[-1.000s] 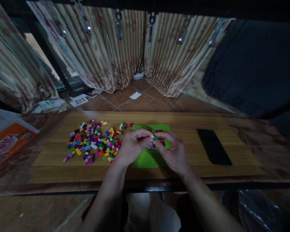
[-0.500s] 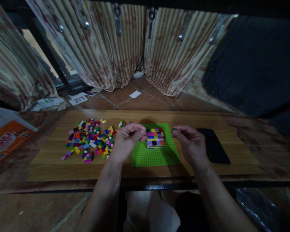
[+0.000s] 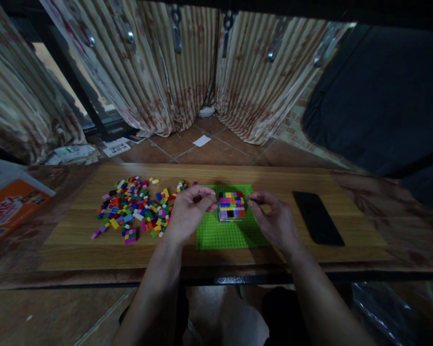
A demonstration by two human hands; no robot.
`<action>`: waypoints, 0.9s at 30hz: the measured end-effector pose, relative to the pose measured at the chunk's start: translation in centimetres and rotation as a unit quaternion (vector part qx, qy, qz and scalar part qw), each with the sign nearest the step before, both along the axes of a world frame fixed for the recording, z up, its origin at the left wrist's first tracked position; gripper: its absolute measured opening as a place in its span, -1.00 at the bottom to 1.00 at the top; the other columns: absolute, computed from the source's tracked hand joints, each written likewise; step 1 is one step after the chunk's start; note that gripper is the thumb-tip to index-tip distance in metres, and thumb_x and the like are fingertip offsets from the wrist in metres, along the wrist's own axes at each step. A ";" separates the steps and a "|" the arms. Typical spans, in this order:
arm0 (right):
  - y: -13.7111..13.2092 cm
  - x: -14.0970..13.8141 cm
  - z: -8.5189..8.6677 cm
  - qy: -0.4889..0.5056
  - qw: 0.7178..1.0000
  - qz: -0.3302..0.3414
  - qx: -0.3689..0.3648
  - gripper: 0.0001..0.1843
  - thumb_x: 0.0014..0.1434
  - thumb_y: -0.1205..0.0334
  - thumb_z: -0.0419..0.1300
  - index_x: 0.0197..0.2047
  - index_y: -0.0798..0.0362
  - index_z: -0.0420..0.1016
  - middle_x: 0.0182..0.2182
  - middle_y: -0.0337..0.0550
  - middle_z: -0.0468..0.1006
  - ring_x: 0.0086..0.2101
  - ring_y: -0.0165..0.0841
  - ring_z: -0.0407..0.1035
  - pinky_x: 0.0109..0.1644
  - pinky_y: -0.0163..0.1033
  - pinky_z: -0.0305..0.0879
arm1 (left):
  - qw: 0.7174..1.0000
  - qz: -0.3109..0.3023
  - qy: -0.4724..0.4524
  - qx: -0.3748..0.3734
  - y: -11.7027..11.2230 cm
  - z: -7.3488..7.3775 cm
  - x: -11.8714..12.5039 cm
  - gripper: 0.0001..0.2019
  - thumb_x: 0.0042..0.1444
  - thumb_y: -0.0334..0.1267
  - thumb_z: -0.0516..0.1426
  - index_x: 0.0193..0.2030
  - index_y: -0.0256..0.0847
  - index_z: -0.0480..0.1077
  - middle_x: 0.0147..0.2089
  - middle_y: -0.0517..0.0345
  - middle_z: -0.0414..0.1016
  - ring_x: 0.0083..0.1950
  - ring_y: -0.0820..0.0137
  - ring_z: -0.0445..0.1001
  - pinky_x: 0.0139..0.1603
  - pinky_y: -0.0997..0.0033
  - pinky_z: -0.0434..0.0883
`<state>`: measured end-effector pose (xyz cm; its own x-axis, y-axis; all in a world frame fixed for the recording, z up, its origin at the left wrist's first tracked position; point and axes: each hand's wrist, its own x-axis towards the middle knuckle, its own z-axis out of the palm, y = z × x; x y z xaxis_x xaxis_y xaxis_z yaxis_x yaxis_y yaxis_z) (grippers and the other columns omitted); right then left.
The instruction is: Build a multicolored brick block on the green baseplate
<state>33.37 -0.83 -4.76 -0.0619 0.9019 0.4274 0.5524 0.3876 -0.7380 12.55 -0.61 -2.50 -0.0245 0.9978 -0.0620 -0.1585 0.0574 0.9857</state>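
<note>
One white brick [image 3: 213,194]: left hand [image 3: 189,209] pinches it | green brick [image 3: 248,198]: right hand [image 3: 275,220] pinches it | colourful block [image 3: 232,206]: between them, frame middle

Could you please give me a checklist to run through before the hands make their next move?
1. Stack seated on the green plate: ok, it stands upright there.
2. Right hand gripping its green piece: ok, pinched at the fingertips, right of the stack.
3. Left hand gripping its white piece: ok, pinched left of the stack; its shape is too small to tell.
4. Main brick pile off the plate: ok, it lies to the left.
5. Phone off the plate: ok, it lies to the right.
6. Stack's bricks fully pressed together: cannot tell.
</note>
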 end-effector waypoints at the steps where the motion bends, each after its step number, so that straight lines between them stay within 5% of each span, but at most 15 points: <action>1: 0.1 0.0 -0.1 -0.002 1.000 0.006 0.014 -0.88 0.19 0.15 0.19 -0.24 -0.05 0.52 -0.26 -0.16 0.58 -0.19 -0.24 0.46 -0.05 -0.08 0.37 | 1.000 0.002 0.001 -0.001 0.0 0.0 0.0 -0.86 -0.06 -0.26 0.29 -0.39 -0.28 0.47 -0.50 0.22 0.50 -0.49 0.52 0.46 -0.41 0.53 0.40; 11: 1.3 -1.0 -3.3 0.158 0.984 0.001 -0.083 -0.90 0.00 0.15 0.36 -0.37 -0.07 0.60 -0.03 -0.12 0.47 0.07 -0.17 0.32 0.22 0.10 0.13 | 1.000 0.018 0.005 0.002 0.1 0.0 -0.3 -0.86 -0.08 -0.27 0.29 -0.40 -0.28 0.47 -0.50 0.25 0.48 -0.50 0.53 0.45 -0.40 0.54 0.41; 16: 1.4 -1.4 -4.2 0.248 0.961 -0.012 -0.124 -0.85 -0.09 0.13 0.40 -0.38 -0.06 0.62 -0.07 -0.12 0.51 0.06 -0.16 0.33 0.17 0.10 0.21 | 0.999 0.032 0.005 -0.003 0.1 0.1 -0.5 -0.87 -0.08 -0.29 0.28 -0.40 -0.29 0.47 -0.50 0.24 0.48 -0.50 0.53 0.45 -0.40 0.53 0.41; 27: 1.2 -2.0 -4.8 0.277 0.954 -0.035 -0.105 -0.84 -0.11 0.12 0.42 -0.40 -0.06 0.65 -0.09 -0.10 0.54 0.01 -0.18 0.41 0.08 0.04 0.34 | 0.999 0.036 -0.001 0.007 0.1 -0.1 -0.8 -0.87 -0.09 -0.28 0.29 -0.42 -0.27 0.46 -0.51 0.25 0.47 -0.50 0.54 0.44 -0.41 0.53 0.41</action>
<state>31.39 0.33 -9.52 0.1852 0.9648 0.1867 0.0741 0.1757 -0.9817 11.75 -0.54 -2.64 -0.0953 0.9943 -0.0477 -0.1631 0.0317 0.9861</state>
